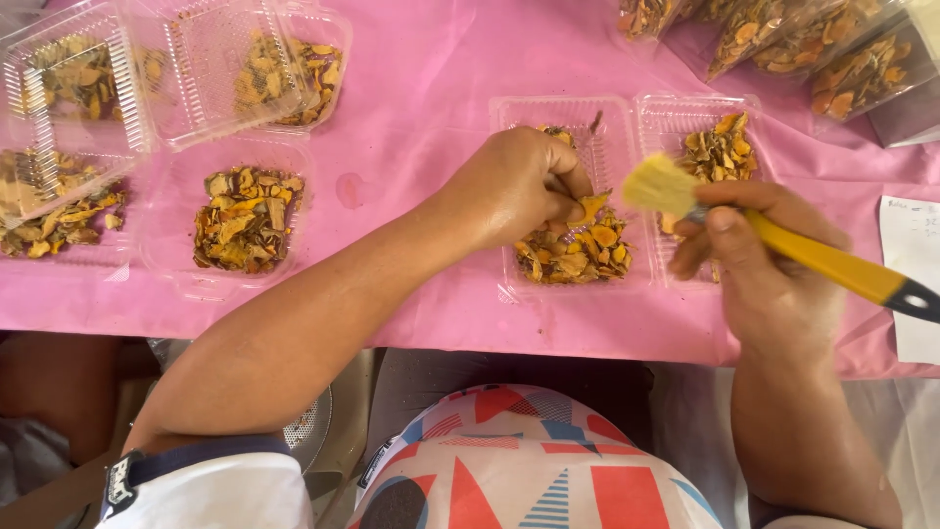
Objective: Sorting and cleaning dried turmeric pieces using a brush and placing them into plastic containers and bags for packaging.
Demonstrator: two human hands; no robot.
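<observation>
My left hand [517,186] pinches a small orange dried slice [590,208] over a clear plastic clamshell tray [627,103] that lies open on the pink tablecloth. A heap of orange and brown dried slices [576,255] sits in the tray's left half, and a smaller heap [723,149] in its right half. My right hand [759,260] grips a yellow-handled paintbrush [827,263]. Its pale bristles [659,184] point left, close to the held slice.
More clear trays of dried slices lie at the left: one open [245,220], others with lids [220,69], [59,127]. Clear bags of slices [822,44] rest at the top right. A white paper sheet [913,274] lies at the right edge. The pink tablecloth [431,88] reaches my lap.
</observation>
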